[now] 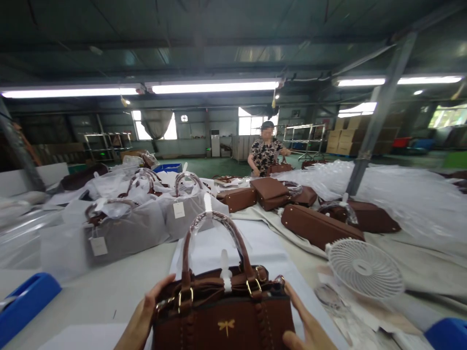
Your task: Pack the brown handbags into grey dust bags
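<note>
1. Plainly, the brown handbag [226, 321] stands upright over the near part of the table [109, 291]. Its base is cut off from view, so I cannot tell whether it rests there.
2. The left hand [140, 318] and right hand [308, 325] each press closed against one end of the bag, and the right thumb lies on its front.
3. The hold is a squeeze on the ends alone (nothing is hooked through the handles [215, 233]). I judge the smooth sides could slip down if either palm eases.
4. The plastic wrap on the handles looks loose, and a snagging finger could tear it.
5. The white fan [365, 267] lies near on the right, and a swing that way could knock it.
6. The gold buckles [186, 295] could scuff the other brown bags [317, 226] on contact.
</note>
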`<control>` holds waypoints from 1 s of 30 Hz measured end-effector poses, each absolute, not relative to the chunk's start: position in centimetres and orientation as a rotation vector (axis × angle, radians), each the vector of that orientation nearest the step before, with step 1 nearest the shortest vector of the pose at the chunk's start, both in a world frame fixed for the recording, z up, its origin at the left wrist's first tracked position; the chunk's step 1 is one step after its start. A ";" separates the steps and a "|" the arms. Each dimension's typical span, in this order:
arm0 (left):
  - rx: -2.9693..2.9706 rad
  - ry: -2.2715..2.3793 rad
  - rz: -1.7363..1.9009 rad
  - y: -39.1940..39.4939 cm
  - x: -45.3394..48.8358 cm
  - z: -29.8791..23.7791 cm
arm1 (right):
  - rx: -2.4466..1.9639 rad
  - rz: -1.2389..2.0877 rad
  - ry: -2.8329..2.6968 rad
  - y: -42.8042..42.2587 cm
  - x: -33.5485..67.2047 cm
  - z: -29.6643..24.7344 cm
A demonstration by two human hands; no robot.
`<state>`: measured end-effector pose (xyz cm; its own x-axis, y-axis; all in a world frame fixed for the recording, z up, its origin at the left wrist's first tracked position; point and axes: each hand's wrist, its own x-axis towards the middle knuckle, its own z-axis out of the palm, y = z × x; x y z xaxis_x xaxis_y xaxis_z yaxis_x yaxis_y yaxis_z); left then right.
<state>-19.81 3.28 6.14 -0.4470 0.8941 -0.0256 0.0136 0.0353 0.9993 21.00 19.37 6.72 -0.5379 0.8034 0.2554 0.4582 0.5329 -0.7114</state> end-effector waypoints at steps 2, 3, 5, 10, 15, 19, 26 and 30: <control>1.069 1.703 1.506 2.5 -19.3 5.6 | -0.996 0.880 -2.124 17.8 20.1 3.9; 1.112 1.779 1.511 2.2 -18.8 5.5 | -0.975 0.932 -2.033 17.2 19.4 2.9; 1.124 1.878 1.553 1.8 -17.5 5.5 | -0.936 1.032 -1.813 16.5 18.2 1.6; 1.137 1.862 1.581 2.9 -15.0 7.8 | -0.986 0.942 -1.569 17.1 16.9 2.1; 1.423 1.753 1.706 6.7 -14.1 13.0 | -0.904 0.773 -1.551 20.1 17.2 6.5; 1.548 1.675 1.802 9.3 -14.4 13.6 | -0.894 0.774 -1.559 22.7 17.2 7.4; 1.478 1.784 1.850 12.6 -15.4 6.7 | -0.951 0.810 -1.581 24.4 16.1 1.6; 1.449 1.820 1.891 13.3 -15.8 5.0 | -0.934 0.816 -1.625 24.6 16.0 0.4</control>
<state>-15.78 13.29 5.01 -0.5248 0.6742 0.5197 0.4934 -0.2565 0.8311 16.05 24.63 0.37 -0.1518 0.8841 0.4420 0.1731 0.4641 -0.8687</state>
